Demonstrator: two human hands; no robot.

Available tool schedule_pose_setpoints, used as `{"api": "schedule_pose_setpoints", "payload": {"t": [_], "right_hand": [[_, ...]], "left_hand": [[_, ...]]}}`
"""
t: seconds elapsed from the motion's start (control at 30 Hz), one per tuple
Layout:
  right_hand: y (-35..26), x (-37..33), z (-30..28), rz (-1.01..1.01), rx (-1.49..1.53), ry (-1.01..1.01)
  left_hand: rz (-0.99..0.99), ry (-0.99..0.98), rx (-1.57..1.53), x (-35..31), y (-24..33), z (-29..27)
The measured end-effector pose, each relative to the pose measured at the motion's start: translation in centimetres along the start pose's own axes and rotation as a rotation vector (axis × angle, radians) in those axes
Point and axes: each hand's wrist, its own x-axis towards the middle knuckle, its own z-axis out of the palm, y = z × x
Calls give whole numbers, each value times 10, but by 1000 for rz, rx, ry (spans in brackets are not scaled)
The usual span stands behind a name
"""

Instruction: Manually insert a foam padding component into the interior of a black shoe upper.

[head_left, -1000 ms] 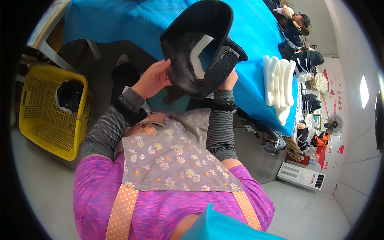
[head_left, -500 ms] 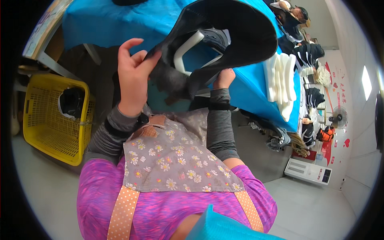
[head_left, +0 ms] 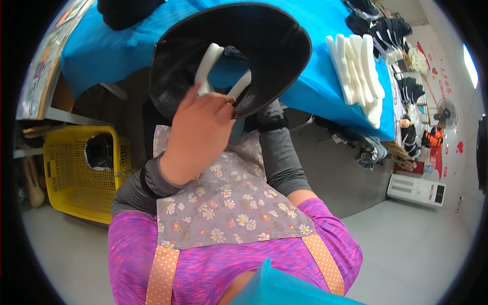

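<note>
Head view: the left hand (head_left: 201, 127) closes its fingers on a curved white foam insert (head_left: 211, 68) inside a black fabric cap (head_left: 231, 51), raised above the blue-covered counter (head_left: 325, 96). The right hand is hidden behind the cap — I cannot tell its grip. The insert looks part-seated; pressing it flush seems next. A stack of white foam pieces (head_left: 358, 66) lies near the counter edge — open room toward the yellow plastic basket (head_left: 76, 173).

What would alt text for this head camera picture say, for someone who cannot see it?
A person's left hand pushes a white curved foam insert into a black bowl-shaped cap raised over a blue-covered table. The right hand is hidden behind the cap; a yellow plastic basket stands at left.
</note>
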Motion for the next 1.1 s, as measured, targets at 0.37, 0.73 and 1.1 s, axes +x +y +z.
{"api": "schedule_pose_setpoints", "payload": {"t": [0.37, 0.73, 1.1], "right_hand": [[27, -5, -11, -107, -348, 56], [-120, 5, -26, -402, -375, -328], [-170, -4, 27, -808, -911, -1114]], "left_hand": [[-90, 90, -109, 63, 11, 1], [-71, -286, -189, 23, 9, -1], [-174, 125, -189, 3, 7, 44]]}}
